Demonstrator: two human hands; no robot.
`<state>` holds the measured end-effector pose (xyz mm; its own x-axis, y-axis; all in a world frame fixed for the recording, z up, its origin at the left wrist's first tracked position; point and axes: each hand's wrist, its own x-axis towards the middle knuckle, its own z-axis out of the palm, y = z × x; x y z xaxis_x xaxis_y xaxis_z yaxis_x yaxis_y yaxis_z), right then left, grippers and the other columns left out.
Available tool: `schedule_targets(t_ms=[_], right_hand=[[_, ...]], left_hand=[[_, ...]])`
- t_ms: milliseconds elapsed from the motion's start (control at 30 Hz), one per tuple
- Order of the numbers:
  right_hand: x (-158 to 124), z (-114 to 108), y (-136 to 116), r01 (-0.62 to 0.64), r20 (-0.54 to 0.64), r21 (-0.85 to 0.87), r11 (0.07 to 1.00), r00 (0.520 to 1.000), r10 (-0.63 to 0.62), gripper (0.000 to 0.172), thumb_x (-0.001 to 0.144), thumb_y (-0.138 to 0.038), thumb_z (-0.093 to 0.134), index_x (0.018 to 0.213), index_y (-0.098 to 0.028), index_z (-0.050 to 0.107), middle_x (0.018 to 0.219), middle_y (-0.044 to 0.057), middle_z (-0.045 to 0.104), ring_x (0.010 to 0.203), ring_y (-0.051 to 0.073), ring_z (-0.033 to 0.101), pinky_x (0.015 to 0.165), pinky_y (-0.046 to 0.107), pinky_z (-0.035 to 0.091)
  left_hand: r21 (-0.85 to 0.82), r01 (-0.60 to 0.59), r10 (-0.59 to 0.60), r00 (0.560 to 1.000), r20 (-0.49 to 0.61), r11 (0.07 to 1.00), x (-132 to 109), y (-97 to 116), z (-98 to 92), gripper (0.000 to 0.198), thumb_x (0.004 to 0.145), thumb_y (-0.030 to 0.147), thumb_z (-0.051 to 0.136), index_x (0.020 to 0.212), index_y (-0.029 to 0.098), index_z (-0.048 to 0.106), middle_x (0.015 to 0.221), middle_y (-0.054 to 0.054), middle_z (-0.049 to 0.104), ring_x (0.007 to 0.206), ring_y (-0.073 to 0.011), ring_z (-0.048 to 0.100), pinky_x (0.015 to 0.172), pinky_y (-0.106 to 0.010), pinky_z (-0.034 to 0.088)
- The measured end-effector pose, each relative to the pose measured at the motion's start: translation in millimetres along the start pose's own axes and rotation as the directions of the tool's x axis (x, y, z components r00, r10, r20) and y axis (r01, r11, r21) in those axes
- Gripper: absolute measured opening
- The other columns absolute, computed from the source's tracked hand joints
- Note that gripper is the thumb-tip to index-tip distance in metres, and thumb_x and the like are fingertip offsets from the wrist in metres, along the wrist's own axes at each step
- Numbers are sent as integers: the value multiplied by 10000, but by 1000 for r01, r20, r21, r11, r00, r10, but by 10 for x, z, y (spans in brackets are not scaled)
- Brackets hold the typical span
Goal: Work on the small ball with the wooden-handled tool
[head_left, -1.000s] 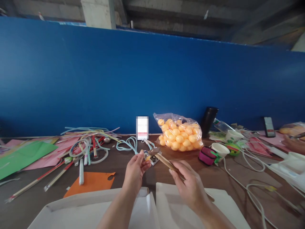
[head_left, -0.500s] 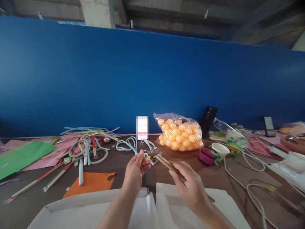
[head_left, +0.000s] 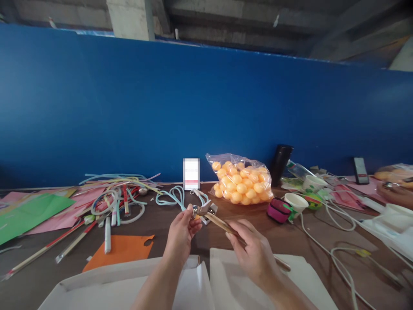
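Observation:
Between the fingertips of my left hand (head_left: 181,236) is a small shiny metal piece (head_left: 195,210), with a bit of yellow-orange showing below it; its exact kind is hard to make out. My right hand (head_left: 254,249) is wrapped around the wooden handle of a hammer (head_left: 220,222), whose end sticks out below the palm. The hammer's head lies against or just beside the metal piece; I cannot tell whether they touch. Behind the hammer, partly covered, sits a small pale box (head_left: 212,212) with shiny round things in it.
A clear bag of orange balls (head_left: 240,183) stands behind my hands, near a black bottle (head_left: 282,164). Paper cups (head_left: 296,201), a magenta pouch (head_left: 278,210) and white cables lie right. Tubes, sticks and an orange sheet (head_left: 119,249) lie left. White paper (head_left: 258,275) is in front.
The hammer's head has come left and slightly down, closer to the metal piece in my left hand. The whole view has shifted a little.

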<state>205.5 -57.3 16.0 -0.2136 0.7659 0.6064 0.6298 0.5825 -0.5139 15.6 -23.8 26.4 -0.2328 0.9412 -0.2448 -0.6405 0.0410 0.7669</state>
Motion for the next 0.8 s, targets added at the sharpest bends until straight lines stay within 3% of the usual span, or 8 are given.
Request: schedule_targets(t_ms=[800], right_hand=[[9, -11, 29, -21, -32, 26, 999, 999, 21, 243, 900, -205, 500, 1120, -240, 599, 1038, 56, 636, 943, 193, 618, 833, 290, 503]], left_hand=[[-42, 26, -25, 999, 22, 999, 17, 0, 2, 184, 796, 270, 669, 730, 118, 589, 630, -31, 616, 527, -115, 614, 478, -210, 526]])
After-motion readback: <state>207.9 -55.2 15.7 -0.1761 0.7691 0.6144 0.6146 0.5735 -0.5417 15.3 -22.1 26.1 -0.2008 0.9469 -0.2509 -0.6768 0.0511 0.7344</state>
